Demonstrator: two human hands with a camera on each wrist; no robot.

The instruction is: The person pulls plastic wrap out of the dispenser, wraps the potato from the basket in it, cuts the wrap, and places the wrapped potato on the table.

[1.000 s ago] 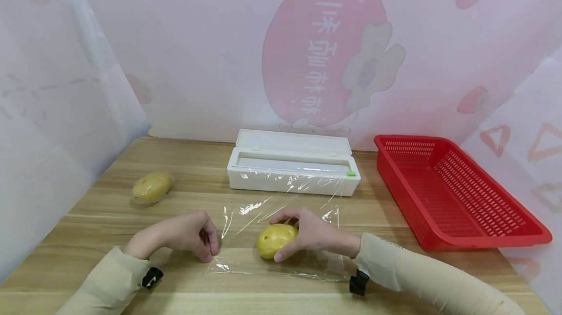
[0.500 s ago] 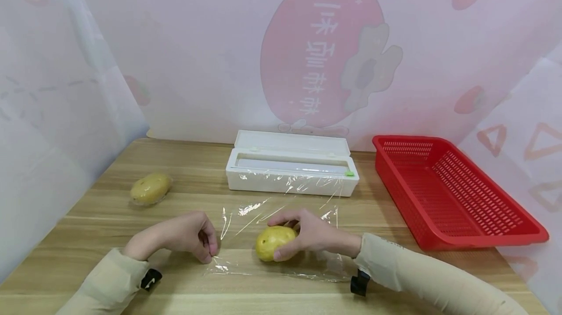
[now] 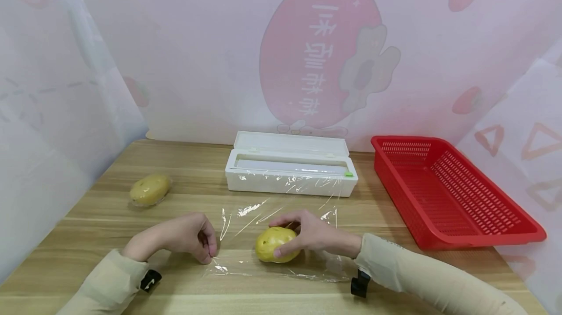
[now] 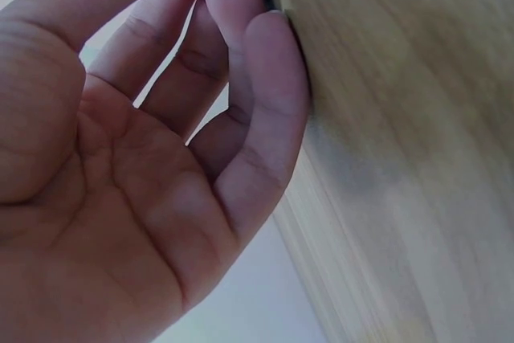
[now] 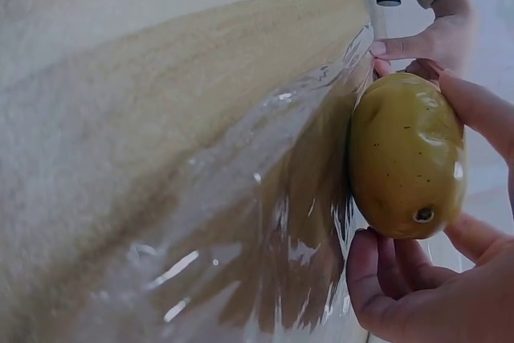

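Observation:
A yellow potato rests over a sheet of clear cling film spread on the table. My right hand grips it from its right side, thumb in front and fingers behind; the right wrist view shows dark specks and a small pit on the potato. At the film's near left corner, my left hand pinches the edge between thumb and fingertips. The left wrist view shows that palm and its curled fingers against the wood, with the pinched edge hidden. A second potato, wrapped in film, lies at the left.
Behind the film stands a white cling film box with its lid raised and a green slider on its front edge. The film runs from this box toward me. A red perforated basket occupies the table's right side. A printed cloth hangs behind.
The potato under my right hand has come down slightly and tilted a little. My left hand keeps its pinch on the film corner. The whole head view has drifted slightly.

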